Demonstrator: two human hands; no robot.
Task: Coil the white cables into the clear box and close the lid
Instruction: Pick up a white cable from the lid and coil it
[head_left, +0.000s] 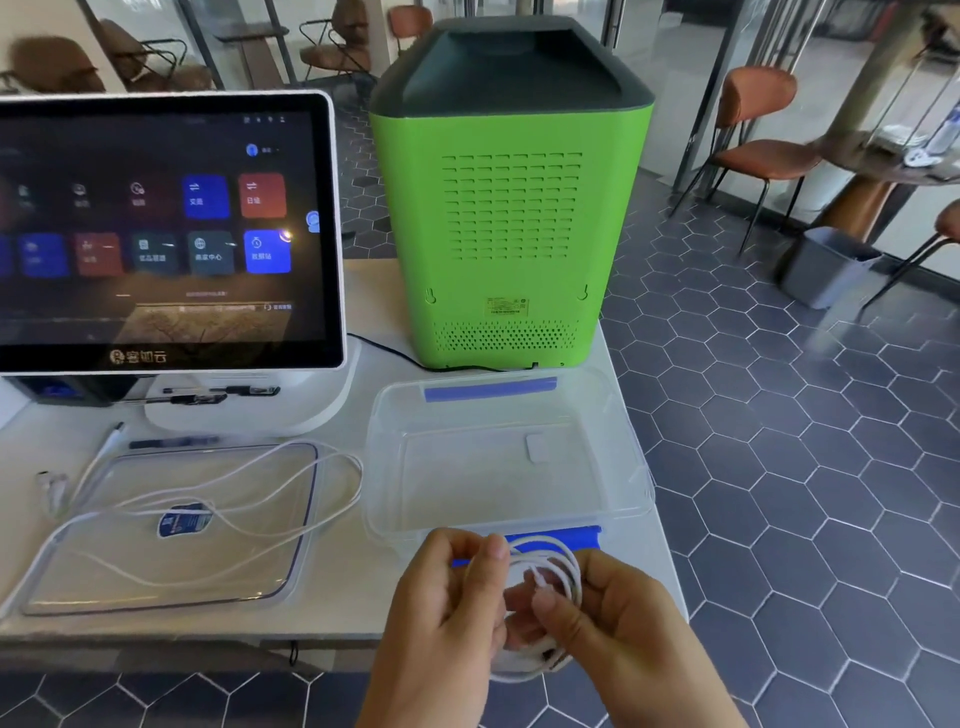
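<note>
– What do we see around us?
– We see a floor (810, 467) of dark hexagon tiles with pale joints, lit by daylight through glass partitions (691, 78) at the back.
– And furniture?
– We count orange-brown chairs (753, 130) beside a round wooden table (883, 156) on the right, with a grey bin (826, 267) near its base. More brown chairs (337, 41) stand far back on the left. We stand at a white table (332, 582).
</note>
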